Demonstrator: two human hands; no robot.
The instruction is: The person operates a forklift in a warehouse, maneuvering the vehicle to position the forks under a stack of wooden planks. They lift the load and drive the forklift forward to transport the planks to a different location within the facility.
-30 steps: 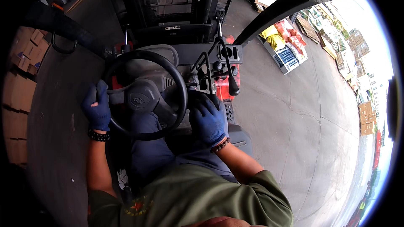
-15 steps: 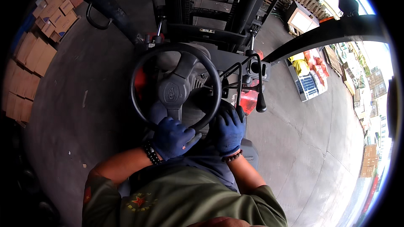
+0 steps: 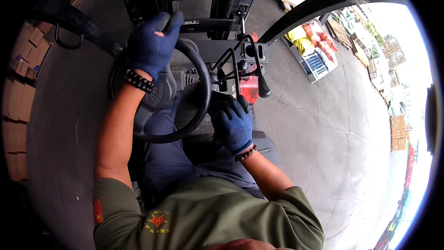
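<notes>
A black steering wheel (image 3: pixel 204 104) stands in front of me. My left hand (image 3: pixel 155 44), in a blue knitted glove, is closed over the far part of its rim, with the forearm reaching across the wheel. Part of the rim and hub is hidden behind that arm. My right hand (image 3: pixel 233 125), gloved alike, is bent over the black knob of a control lever (image 3: pixel 237 76) to the right of the wheel; the fingers hide most of the grip. Beside it rises another lever with a black knob (image 3: pixel 263 88).
Ahead stands the dark forklift mast (image 3: pixel 194 0). Curved black pillars (image 3: pixel 323 11) frame both sides. Stacked cartons (image 3: pixel 17 106) line the left. On the right floor sits a crate (image 3: pixel 314 62) with yellow and orange sacks, with pallets (image 3: pixel 340 32) beyond.
My left hand has gone from the near rim to the far rim, and the wheel has turned. My right hand stays by the lever. The surroundings have shifted leftward in view.
</notes>
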